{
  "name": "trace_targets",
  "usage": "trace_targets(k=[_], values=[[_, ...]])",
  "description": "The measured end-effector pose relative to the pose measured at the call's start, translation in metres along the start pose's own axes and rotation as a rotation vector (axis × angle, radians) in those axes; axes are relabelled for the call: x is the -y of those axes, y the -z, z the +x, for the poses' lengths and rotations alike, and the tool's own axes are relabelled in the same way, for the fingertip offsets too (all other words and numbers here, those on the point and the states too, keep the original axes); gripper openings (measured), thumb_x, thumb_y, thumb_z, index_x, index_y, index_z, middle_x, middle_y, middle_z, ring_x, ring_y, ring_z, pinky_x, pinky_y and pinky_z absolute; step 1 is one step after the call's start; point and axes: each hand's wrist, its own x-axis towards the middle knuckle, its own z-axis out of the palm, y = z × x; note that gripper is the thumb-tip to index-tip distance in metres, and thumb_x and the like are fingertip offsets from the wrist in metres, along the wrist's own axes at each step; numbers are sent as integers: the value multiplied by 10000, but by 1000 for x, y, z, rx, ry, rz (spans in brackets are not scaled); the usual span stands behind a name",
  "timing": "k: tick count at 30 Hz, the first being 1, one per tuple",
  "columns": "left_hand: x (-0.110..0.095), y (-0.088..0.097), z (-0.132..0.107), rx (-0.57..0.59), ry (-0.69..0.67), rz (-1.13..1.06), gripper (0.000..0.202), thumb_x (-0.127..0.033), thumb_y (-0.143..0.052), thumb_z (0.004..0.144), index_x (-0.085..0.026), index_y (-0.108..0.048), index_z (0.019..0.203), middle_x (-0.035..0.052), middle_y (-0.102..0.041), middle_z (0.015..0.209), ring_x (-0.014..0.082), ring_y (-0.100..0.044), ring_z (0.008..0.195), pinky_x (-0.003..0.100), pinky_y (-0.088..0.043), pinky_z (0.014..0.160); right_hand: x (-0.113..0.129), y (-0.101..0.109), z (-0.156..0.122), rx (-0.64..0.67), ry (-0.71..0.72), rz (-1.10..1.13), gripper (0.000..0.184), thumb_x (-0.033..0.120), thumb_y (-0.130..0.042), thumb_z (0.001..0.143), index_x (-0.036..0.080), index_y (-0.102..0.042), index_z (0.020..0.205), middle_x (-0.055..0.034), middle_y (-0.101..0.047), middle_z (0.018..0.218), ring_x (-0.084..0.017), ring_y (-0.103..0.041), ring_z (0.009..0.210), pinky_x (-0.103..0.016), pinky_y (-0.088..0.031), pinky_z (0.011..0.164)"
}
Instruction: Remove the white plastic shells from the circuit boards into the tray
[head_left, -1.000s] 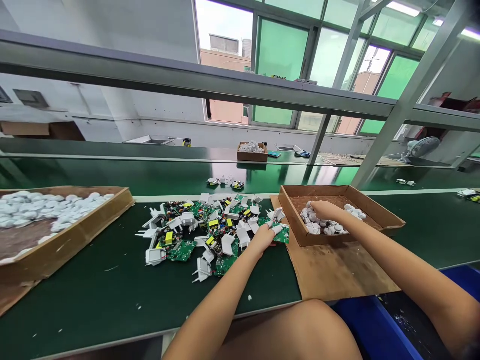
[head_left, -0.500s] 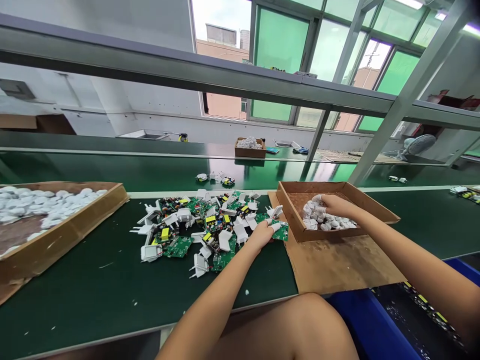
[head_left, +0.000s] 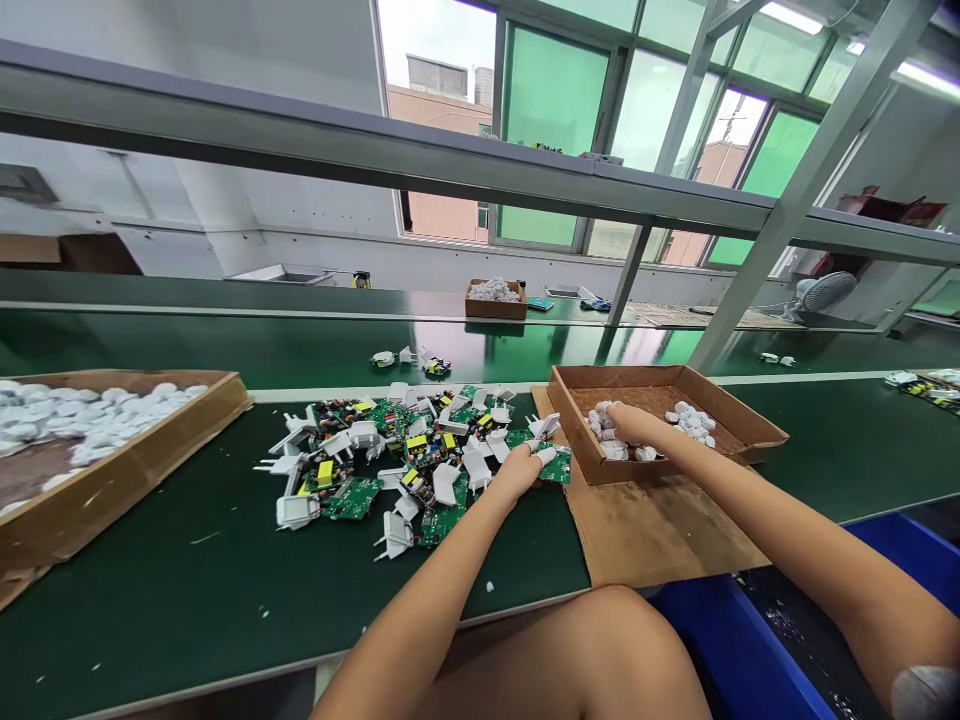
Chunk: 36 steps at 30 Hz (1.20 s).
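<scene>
My left hand, with white covers on its fingertips, is closed on a green circuit board at the right side of a heap. That heap consists of circuit boards with yellow and dark parts, joined to white two-pin plug housings. Inside a shallow cardboard box, my right hand reaches down to small white pieces at the left end. Its fingers look drawn together, and what lies in their tips is hidden. More white pieces lie to the right of that hand.
At far left stands a cardboard tray of rounded white pieces. A flat cardboard sheet lies under the box. Below the table edge at right is a blue bin. A metal shelf beam crosses above; its slanted post stands behind the box.
My right hand has moved left and lower within the box, and the white pieces there are now spread into two groups. My left hand keeps its hold on the circuit board.
</scene>
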Motion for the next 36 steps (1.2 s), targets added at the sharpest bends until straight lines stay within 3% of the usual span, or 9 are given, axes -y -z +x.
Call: trace_targets(k=[6, 20, 29, 36], values=[[-2, 0, -3, 3, -28, 20, 229, -277, -505, 686, -142, -544, 867, 58, -561, 804, 147, -508, 692, 220, -400, 513, -7, -1, 4, -30, -7, -49, 229, 43, -460, 681, 134, -549, 872, -108, -588, 888, -234, -541, 836, -250, -380, 626], [-2, 0, -2, 19, -10, 63, 236, -269, -500, 698, -129, -543, 883, 60, -555, 778, 136, -504, 679, 216, -400, 522, -1, 31, -47, -8, 99, -116, 237, 0, -430, 624, 134, -549, 779, -86, -587, 795, -217, -549, 747, -233, -334, 546], [-2, 0, -2, 32, -27, 62, 291, -295, -519, 679, -119, -548, 909, 60, -556, 768, 127, -493, 661, 206, -395, 512, -26, 13, -60, -27, 92, -145, 246, -15, -411, 609, 133, -543, 755, -89, -588, 755, -216, -545, 704, -238, -290, 514], [-1, 1, -1, 21, -18, 54, 331, -333, -529, 661, -143, -559, 931, 51, -566, 780, 132, -497, 670, 212, -393, 511, -35, 19, -82, 87, 62, -61, 264, 1, -423, 641, 89, -570, 842, -124, -602, 827, -224, -547, 743, -239, -335, 563]])
